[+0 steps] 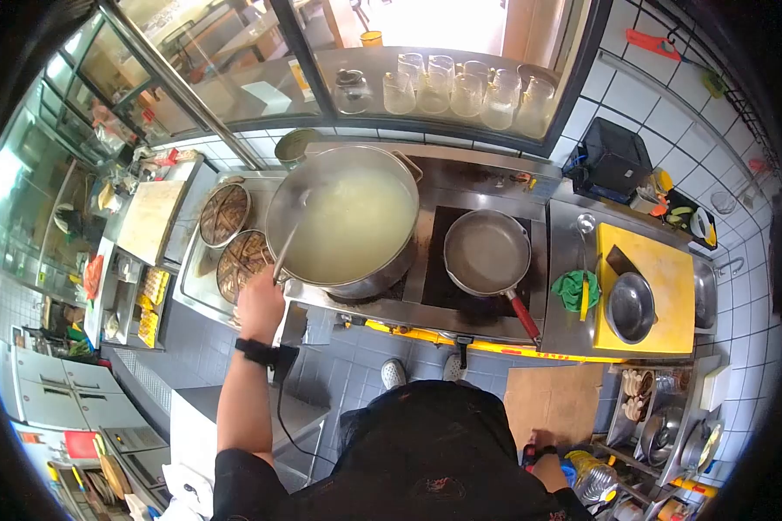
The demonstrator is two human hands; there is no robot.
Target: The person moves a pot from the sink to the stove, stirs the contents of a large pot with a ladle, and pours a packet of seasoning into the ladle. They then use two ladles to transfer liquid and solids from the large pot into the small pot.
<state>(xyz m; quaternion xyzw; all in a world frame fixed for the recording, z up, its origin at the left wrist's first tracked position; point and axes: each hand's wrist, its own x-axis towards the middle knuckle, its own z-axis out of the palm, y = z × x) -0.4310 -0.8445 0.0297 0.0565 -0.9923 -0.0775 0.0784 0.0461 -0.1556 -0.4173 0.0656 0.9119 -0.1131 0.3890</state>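
Note:
My left hand (261, 306) is closed around the handle of a long metal ladle (288, 243), which slants over the near left rim of a large stockpot (376, 280). The ladle's far end reaches inside the pot, by the pale, cloudy liquid (352, 221). To the right of the stockpot, a frying pan (487, 252) with a red handle rests on the stove. My right hand (541, 440) hangs low at my right side, over a sheet of cardboard (552, 395); its fingers are small and hard to make out.
Two round dark-patterned trays (226, 214) lie left of the stockpot. On the right, a metal bowl (632, 308) sits on a yellow cutting board (669, 260), beside a green cloth (573, 290). Several glass jugs (467, 91) line the window ledge. Shelves (669, 469) with pans stand low right.

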